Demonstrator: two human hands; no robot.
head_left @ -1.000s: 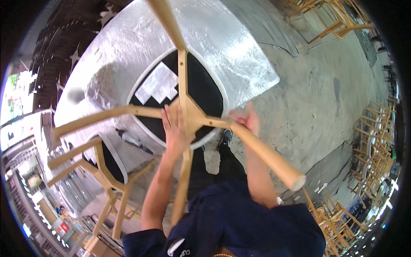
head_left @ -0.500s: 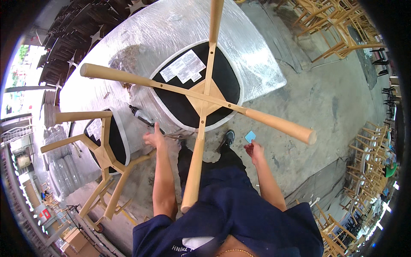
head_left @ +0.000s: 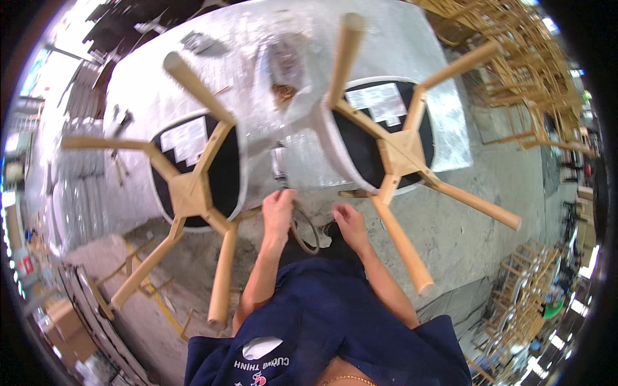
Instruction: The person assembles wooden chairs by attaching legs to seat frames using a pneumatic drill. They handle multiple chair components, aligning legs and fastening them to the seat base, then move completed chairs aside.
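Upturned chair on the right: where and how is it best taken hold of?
Probably by its near leg, with the right hand coming from the leg's left side: the leg is round and slim, and slants out past the seat. That hand is left of it.

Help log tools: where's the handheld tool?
In the head view, left of centre, the handheld tool is between the left chair and right chair, by the left hand.

Film-covered table (head_left: 251, 35): left chair (head_left: 191, 194), right chair (head_left: 404, 153) upturned, seats down (clear bag (head_left: 284, 90) between, farther back).
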